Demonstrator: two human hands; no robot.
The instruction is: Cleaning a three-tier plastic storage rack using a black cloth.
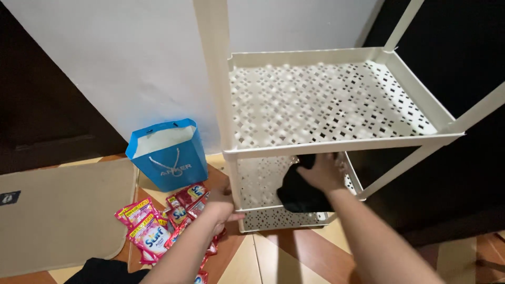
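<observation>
We see one cream plastic rack [336, 100] standing against the white wall [121, 58], with two of its perforated shelves in view: an upper one and a lower one beneath it. Four of its posts show, one at each corner of the upper shelf. Our right hand [322, 173] reaches under the upper shelf and is clamped on one black cloth [299, 192], which rests on the lower shelf of the rack. Our left hand [223, 204] is at the front left corner of the rack, by the lower shelf, its fingers curled against the post; we cannot tell whether it truly grips the post or only rests there.

Left of the rack, one blue paper bag [169, 153] with a white rope handle stands open on the floor, close to the wall. In front of the bag and left of the rack's lower corner lies a heap of red and pink sachets [158, 223]; we count about eight, though some overlap and our left arm hides part of the pile. Further left of the rack lies one beige mat [58, 215]. One dark piece of fabric [102, 271] shows at the bottom edge, well left of the rack
</observation>
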